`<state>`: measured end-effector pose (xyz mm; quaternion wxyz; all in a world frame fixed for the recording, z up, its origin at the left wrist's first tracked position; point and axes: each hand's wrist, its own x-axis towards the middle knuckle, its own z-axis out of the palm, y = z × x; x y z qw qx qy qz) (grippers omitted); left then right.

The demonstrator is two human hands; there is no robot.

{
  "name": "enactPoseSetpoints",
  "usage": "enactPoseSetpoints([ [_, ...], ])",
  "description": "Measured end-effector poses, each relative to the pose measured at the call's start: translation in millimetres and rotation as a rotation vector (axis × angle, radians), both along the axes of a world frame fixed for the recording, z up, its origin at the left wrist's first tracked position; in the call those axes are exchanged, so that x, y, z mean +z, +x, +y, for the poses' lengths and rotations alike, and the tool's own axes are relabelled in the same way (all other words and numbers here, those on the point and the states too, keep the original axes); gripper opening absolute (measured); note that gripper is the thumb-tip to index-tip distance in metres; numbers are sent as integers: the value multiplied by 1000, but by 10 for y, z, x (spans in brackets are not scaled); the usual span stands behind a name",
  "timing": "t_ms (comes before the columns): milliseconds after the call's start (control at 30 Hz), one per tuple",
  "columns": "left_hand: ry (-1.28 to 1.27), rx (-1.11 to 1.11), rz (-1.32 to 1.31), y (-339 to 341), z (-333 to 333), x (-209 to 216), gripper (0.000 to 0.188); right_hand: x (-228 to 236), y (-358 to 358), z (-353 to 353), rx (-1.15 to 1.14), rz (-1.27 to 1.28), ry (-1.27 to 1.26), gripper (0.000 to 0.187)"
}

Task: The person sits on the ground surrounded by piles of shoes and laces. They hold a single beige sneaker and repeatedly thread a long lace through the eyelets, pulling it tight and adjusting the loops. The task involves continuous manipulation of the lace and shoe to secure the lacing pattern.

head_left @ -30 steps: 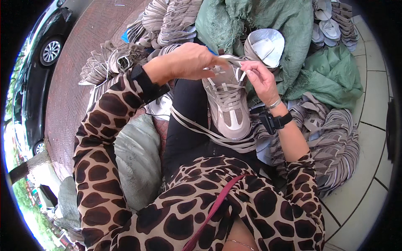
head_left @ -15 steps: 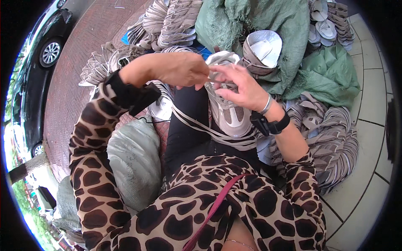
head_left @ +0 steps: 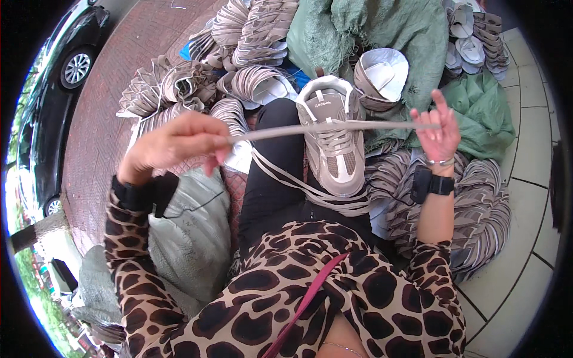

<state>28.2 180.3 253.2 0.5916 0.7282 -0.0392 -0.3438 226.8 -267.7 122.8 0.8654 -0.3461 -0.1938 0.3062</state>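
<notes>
A beige and grey sneaker [head_left: 334, 158] sits upright between my knees, toe toward me, its front laced. A pale shoelace [head_left: 274, 132] is stretched taut from side to side above it. At the left, my left hand [head_left: 185, 140] is closed, pinching one end of the lace. Out to the right, my right hand [head_left: 439, 128] has the other end against its curled fingers, with one finger raised. Several loose pale laces [head_left: 334, 204] lie across my lap, below the shoe's toe.
Folded stacks of beige shoe uppers [head_left: 259, 36] lie ahead, with more uppers [head_left: 447, 209] at my right. Green woven sacks [head_left: 412, 53] stand beyond the shoe. A pale filled sack [head_left: 191, 232] rests by my left leg. A dark car [head_left: 71, 71] stands at far left.
My hands were close together over the shoe's laces. They have drawn wide apart, left hand leftward and right hand rightward, pulling the shoelace into a straight line.
</notes>
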Motion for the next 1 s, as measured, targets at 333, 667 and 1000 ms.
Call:
enactPoseSetpoints([
  [333,95,-37,-458,13,-1510,-793,24,318,-1120,816,161,-430,-551,22],
  [667,-26,44,-300,-32,-1362,-886,23,273,-1106,936,492,-71,-678,12],
  [1000,713,395,-1128,495,-1330,-1445,9,-13,-630,1312,-199,-1264,-1171,13],
])
